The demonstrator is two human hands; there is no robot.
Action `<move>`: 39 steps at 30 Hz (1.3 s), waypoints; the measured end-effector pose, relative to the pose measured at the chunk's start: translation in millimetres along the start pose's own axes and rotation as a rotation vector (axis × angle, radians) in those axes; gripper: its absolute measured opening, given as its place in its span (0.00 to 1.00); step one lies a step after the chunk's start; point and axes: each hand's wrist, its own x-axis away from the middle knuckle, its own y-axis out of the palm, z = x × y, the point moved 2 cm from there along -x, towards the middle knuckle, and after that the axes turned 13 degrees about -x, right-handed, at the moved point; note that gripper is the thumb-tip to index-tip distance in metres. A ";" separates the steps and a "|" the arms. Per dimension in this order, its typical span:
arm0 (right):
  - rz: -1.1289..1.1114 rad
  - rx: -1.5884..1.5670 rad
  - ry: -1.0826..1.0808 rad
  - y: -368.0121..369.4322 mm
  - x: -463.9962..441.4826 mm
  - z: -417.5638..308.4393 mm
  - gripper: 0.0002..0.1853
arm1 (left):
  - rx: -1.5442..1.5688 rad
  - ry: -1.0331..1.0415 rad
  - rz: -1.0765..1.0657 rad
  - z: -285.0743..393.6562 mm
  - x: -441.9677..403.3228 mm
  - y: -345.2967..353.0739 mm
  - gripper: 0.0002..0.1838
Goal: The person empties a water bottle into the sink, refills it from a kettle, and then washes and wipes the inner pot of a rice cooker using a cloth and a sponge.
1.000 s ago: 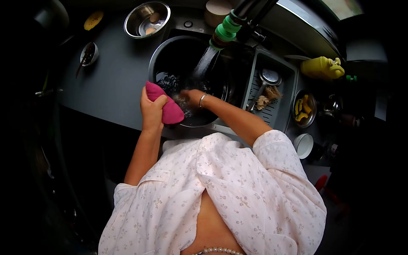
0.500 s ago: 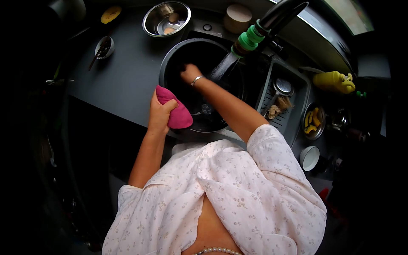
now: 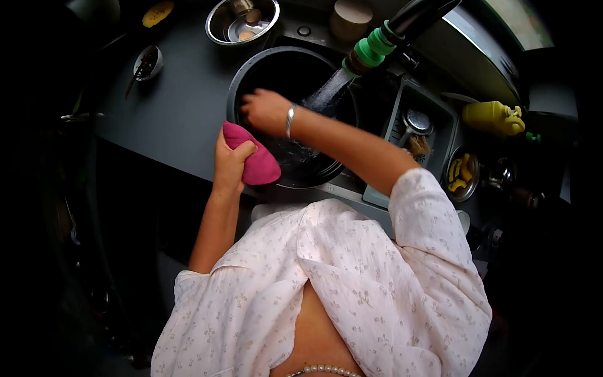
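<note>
My left hand (image 3: 229,160) is closed around a folded pink cloth (image 3: 260,164), thumb on top, at the near left rim of a large dark round basin (image 3: 235,94). My right hand (image 3: 267,113), with a silver bracelet at the wrist, is over the left part of this basin, just above the cloth. Its fingers are loosely bent and slightly apart, blurred at the tips, with nothing visible in them. Water pours into the basin from a black tap (image 3: 408,22) with a green nozzle (image 3: 370,51). The basin's inside is too dark to make out fully.
A steel bowl (image 3: 213,31) holding eggs stands behind the basin, near a round pale-topped container (image 3: 350,20). At left is a small white bowl (image 3: 157,66). A grey draining tray (image 3: 447,113), a yellow bottle (image 3: 493,118) and a dish with yellow pieces (image 3: 461,174) are at right.
My right hand has risen out of the basin's depth and moved left toward the cloth. My left hand still grips the cloth at the rim. The water keeps running.
</note>
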 end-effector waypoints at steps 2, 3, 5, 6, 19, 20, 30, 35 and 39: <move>-0.012 0.078 0.112 22.2 5.2 29.4 0.07 | -0.025 0.015 0.011 -2.5 2.1 -3.1 0.15; -0.094 0.040 0.321 25.6 10.8 43.2 0.06 | -0.045 0.033 0.026 -2.7 2.2 -4.2 0.15; -0.036 0.112 0.353 48.4 33.8 61.5 0.07 | -0.019 0.035 0.038 -0.1 4.5 -3.5 0.15; -0.050 0.026 0.521 64.5 47.6 67.0 0.08 | 0.003 0.041 0.040 1.8 5.3 -2.3 0.15; 0.008 -1.925 1.233 57.1 75.0 -62.8 0.19 | 0.026 0.062 0.020 -0.6 0.4 7.0 0.17; 0.111 -2.128 1.131 67.1 65.3 -65.4 0.17 | 0.022 0.061 0.036 -1.1 -0.8 5.1 0.17; 0.070 -0.584 0.839 14.9 160.0 -74.6 0.12 | 0.027 0.114 0.041 3.3 -3.9 16.1 0.15; 0.566 -0.371 1.179 11.8 229.4 -69.3 0.12 | -0.085 0.147 0.009 13.0 -15.2 42.9 0.13; 0.779 -0.554 1.292 9.5 264.8 -76.3 0.16 | -0.413 0.285 0.072 23.8 -15.7 51.7 0.14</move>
